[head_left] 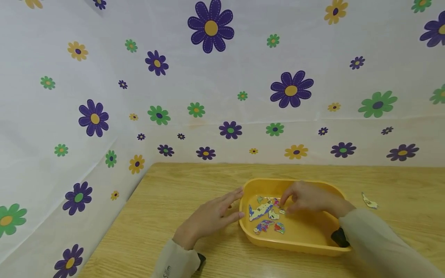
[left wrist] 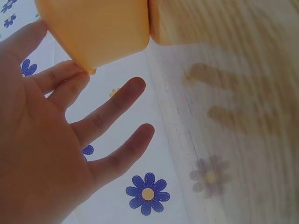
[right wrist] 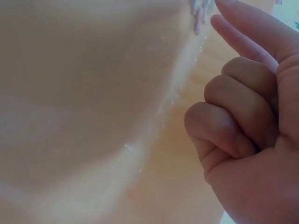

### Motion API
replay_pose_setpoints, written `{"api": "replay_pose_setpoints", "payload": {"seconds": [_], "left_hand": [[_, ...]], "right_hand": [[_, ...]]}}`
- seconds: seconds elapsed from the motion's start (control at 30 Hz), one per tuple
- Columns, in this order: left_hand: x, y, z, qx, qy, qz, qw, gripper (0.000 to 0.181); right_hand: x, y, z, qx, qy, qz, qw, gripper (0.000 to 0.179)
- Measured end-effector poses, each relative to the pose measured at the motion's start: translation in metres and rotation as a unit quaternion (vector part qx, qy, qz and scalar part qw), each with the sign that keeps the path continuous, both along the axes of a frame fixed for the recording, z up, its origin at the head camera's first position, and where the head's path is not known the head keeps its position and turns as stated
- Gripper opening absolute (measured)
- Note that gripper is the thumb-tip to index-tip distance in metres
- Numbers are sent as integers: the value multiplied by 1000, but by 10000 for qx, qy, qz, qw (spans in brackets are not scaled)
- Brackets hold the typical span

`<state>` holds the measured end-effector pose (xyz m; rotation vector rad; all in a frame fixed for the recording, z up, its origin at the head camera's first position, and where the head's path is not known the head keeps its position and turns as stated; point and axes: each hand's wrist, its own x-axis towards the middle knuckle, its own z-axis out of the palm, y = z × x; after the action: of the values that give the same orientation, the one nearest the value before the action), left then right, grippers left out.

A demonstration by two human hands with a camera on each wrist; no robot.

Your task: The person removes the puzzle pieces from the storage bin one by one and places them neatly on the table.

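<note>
A yellow plastic tray (head_left: 302, 246) stands on the table, with several small flat irregular pieces at its left end. Some are cream with dark marks, like the long blue-edged piece (head_left: 260, 211); others are multicoloured, like the red and green piece (head_left: 279, 227). My left hand (head_left: 212, 216) touches the tray's left end, fingers spread and nearly straight. In the right wrist view, my right hand (right wrist: 252, 102) has its thumb and index finger extended and the others curled. Its fingertips reach down among the pieces; whether they pinch one is unclear.
One loose cream piece (head_left: 369, 201) lies on the wooden table (head_left: 146, 231), right of the tray. White sheeting with flowers (head_left: 208, 88) rises behind the table and along its left side. Black wrist straps (head_left: 340, 237) show at the sleeves.
</note>
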<state>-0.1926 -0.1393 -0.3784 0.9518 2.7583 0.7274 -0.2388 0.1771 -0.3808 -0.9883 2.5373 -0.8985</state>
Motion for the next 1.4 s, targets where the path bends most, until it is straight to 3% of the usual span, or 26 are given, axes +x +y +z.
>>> {"api": "replay_pose_setpoints", "payload": {"seconds": [0.87,1.0,1.23,1.4], "left_hand": [[0,0,-1,-8,71,-5,10000,62],[1,0,1,3,6,-34,10000,61],[1,0,2,-38,44,-99,9999,62],[0,-1,1,-73,123,-115,9998,62]], "right_hand": [[0,-15,-5,396,193,-66,9990,12],[0,-14,-2,359,351,31,9987,11],[0,-10,6,436,1001,-58,9940,7],[0,-6,17,222,1129,-89,9933,8]]}}
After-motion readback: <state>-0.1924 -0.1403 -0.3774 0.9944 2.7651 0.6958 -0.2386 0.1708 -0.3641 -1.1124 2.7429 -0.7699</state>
